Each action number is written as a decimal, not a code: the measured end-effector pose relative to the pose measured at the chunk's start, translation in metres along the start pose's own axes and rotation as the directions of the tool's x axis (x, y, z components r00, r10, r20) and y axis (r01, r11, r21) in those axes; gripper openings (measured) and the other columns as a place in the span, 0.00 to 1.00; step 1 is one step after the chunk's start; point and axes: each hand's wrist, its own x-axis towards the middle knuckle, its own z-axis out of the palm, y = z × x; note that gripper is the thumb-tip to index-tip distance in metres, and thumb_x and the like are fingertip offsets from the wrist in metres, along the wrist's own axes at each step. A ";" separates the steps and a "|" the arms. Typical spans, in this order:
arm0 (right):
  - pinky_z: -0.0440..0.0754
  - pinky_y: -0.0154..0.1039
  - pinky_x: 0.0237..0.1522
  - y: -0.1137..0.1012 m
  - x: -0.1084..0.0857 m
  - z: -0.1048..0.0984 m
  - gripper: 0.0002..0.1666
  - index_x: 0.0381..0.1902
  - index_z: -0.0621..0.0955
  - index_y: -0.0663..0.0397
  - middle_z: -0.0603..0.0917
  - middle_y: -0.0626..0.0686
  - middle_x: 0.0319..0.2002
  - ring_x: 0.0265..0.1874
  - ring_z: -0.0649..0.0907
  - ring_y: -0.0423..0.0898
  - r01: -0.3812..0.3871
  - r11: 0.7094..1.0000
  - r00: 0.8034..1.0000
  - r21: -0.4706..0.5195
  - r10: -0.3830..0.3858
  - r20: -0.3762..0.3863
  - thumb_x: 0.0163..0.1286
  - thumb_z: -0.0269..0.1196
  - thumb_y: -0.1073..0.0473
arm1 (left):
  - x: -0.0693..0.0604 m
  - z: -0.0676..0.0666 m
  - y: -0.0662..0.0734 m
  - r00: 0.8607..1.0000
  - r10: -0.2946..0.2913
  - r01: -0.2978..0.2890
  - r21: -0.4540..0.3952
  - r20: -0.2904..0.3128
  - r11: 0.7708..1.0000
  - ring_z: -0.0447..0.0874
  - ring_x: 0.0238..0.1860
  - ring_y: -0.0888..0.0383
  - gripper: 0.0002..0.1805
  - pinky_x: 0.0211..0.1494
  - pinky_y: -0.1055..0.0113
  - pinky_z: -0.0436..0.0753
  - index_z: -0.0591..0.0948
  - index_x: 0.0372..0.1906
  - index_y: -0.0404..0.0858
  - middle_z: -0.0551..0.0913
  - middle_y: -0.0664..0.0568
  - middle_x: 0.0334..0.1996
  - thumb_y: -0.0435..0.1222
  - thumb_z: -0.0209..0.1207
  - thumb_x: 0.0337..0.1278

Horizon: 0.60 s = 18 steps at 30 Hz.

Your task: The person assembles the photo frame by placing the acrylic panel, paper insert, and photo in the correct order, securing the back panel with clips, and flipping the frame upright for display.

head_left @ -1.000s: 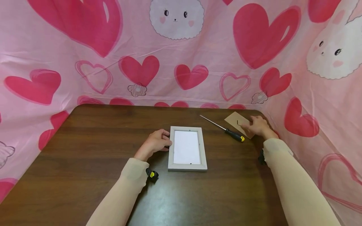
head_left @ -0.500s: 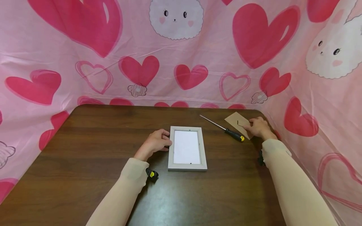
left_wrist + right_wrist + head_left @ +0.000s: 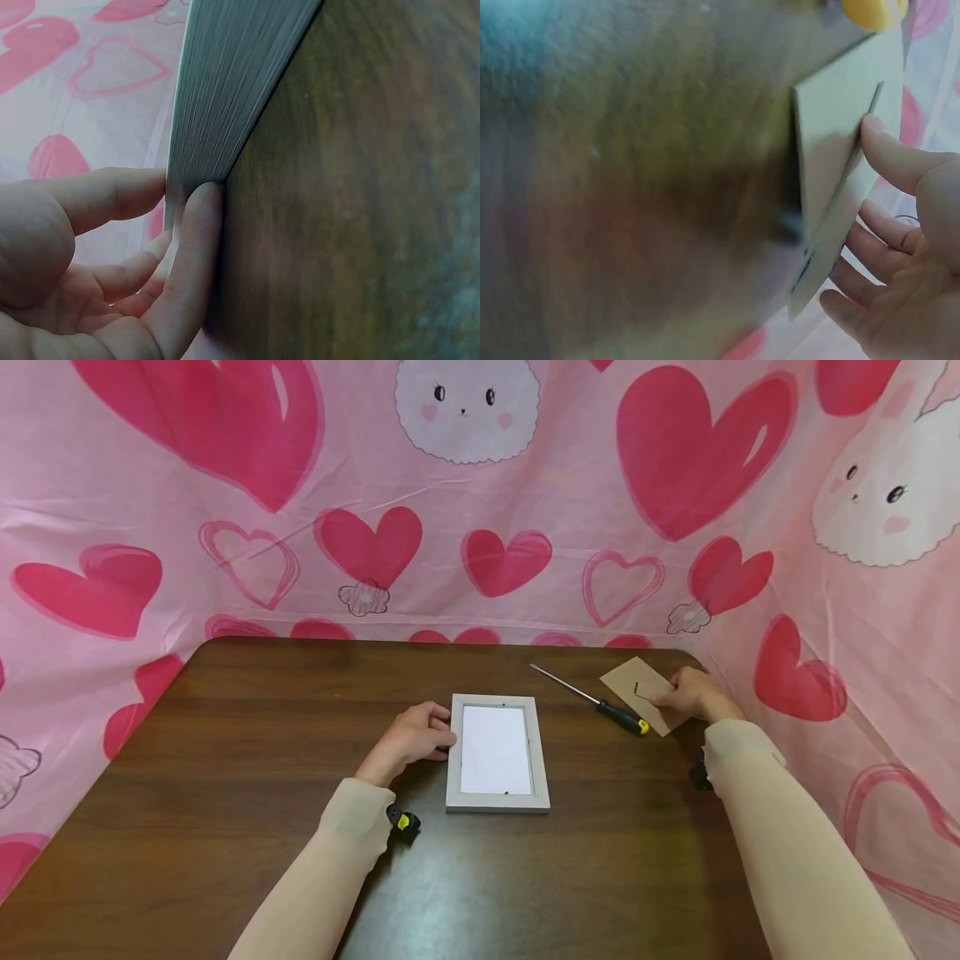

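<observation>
My left hand (image 3: 411, 739) holds the left side of a light grey picture frame (image 3: 538, 760) that lies flat with a white sheet (image 3: 495, 750) inside. In the left wrist view its thumb touches the upper edge of the frame (image 3: 217, 90), and a finger lies along the side near the table. My right hand (image 3: 699, 693) pinches a thin tan backing board (image 3: 626, 677), thumb on top and fingers at the far edge and underside. In the right wrist view the board (image 3: 832, 112) is tilted, with a thin dark line across it.
A screwdriver (image 3: 621, 717) with a black and yellow handle lies between the frame and the board, its shaft toward the back. The brown wooden table (image 3: 300, 710) ends at a pink heart-patterned cloth (image 3: 442, 560) behind and on the right.
My right hand has closed its grip on the backing board and shifted it slightly to the right. The left hand and the frame have stayed in place.
</observation>
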 end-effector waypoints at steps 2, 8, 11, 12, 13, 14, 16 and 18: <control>0.82 0.57 0.48 0.000 -0.001 -0.003 0.36 0.49 0.77 0.80 0.82 0.70 0.42 0.43 0.79 0.64 -0.007 1.000 1.000 0.027 0.007 -0.008 0.70 0.72 0.46 | 0.000 0.000 0.000 1.000 0.000 0.000 -0.002 0.001 1.000 0.88 0.43 0.50 0.25 0.51 0.56 0.91 0.74 0.67 0.30 0.84 0.39 0.50 0.30 0.66 0.68; 0.82 0.54 0.44 -0.001 -0.005 -0.014 0.36 0.54 0.74 0.80 0.80 0.71 0.43 0.42 0.78 0.63 -0.015 0.997 1.000 0.073 0.014 0.011 0.69 0.73 0.50 | 0.002 0.001 0.001 1.000 0.000 0.000 -0.008 0.002 1.000 0.88 0.44 0.49 0.26 0.51 0.56 0.92 0.74 0.67 0.30 0.84 0.39 0.50 0.30 0.67 0.68; 0.82 0.62 0.54 0.000 -0.007 -0.019 0.41 0.64 0.68 0.82 0.77 0.76 0.53 0.48 0.77 0.67 -0.023 0.992 0.998 0.126 0.015 0.058 0.72 0.70 0.53 | 0.001 0.001 0.000 1.000 0.002 -0.002 -0.005 0.003 1.000 0.88 0.44 0.49 0.26 0.51 0.56 0.92 0.74 0.67 0.29 0.84 0.39 0.50 0.29 0.66 0.68; 0.82 0.63 0.55 0.001 -0.007 -0.020 0.41 0.67 0.66 0.82 0.76 0.77 0.56 0.49 0.77 0.68 -0.022 0.990 0.997 0.138 0.013 0.072 0.73 0.69 0.54 | 0.001 0.000 0.000 1.000 0.001 -0.001 -0.005 0.003 1.000 0.88 0.44 0.49 0.25 0.51 0.56 0.92 0.74 0.67 0.30 0.84 0.39 0.50 0.29 0.66 0.68; 0.82 0.64 0.56 0.001 -0.008 -0.022 0.41 0.68 0.65 0.82 0.75 0.78 0.57 0.50 0.77 0.68 -0.026 0.987 0.996 0.156 0.012 0.087 0.74 0.68 0.55 | 0.001 0.000 0.000 1.000 0.001 -0.001 -0.002 0.004 1.000 0.88 0.43 0.49 0.25 0.51 0.56 0.92 0.74 0.67 0.30 0.84 0.39 0.50 0.30 0.66 0.68; 0.83 0.64 0.55 0.002 -0.009 -0.024 0.41 0.69 0.65 0.80 0.75 0.78 0.58 0.50 0.77 0.68 -0.036 0.984 0.995 0.172 0.018 0.102 0.74 0.68 0.55 | 0.001 0.000 0.000 1.000 0.001 -0.001 0.000 0.005 1.000 0.88 0.43 0.49 0.25 0.51 0.57 0.92 0.74 0.67 0.30 0.84 0.39 0.50 0.30 0.66 0.68; 0.84 0.63 0.53 0.003 -0.010 -0.027 0.38 0.68 0.67 0.78 0.76 0.77 0.58 0.50 0.78 0.68 -0.018 0.987 0.995 0.157 0.001 0.102 0.75 0.67 0.55 | 0.001 0.000 0.000 1.000 -0.002 0.002 0.003 0.006 1.000 0.88 0.43 0.50 0.25 0.51 0.57 0.92 0.74 0.67 0.30 0.84 0.39 0.50 0.30 0.66 0.69; 0.84 0.63 0.52 0.004 -0.012 -0.030 0.34 0.66 0.69 0.77 0.77 0.77 0.57 0.49 0.79 0.69 0.003 0.989 0.995 0.146 -0.017 0.097 0.75 0.66 0.56 | 0.001 -0.001 0.000 1.000 -0.001 0.001 0.003 0.009 1.000 0.88 0.43 0.50 0.25 0.51 0.57 0.92 0.74 0.67 0.30 0.84 0.39 0.50 0.30 0.66 0.69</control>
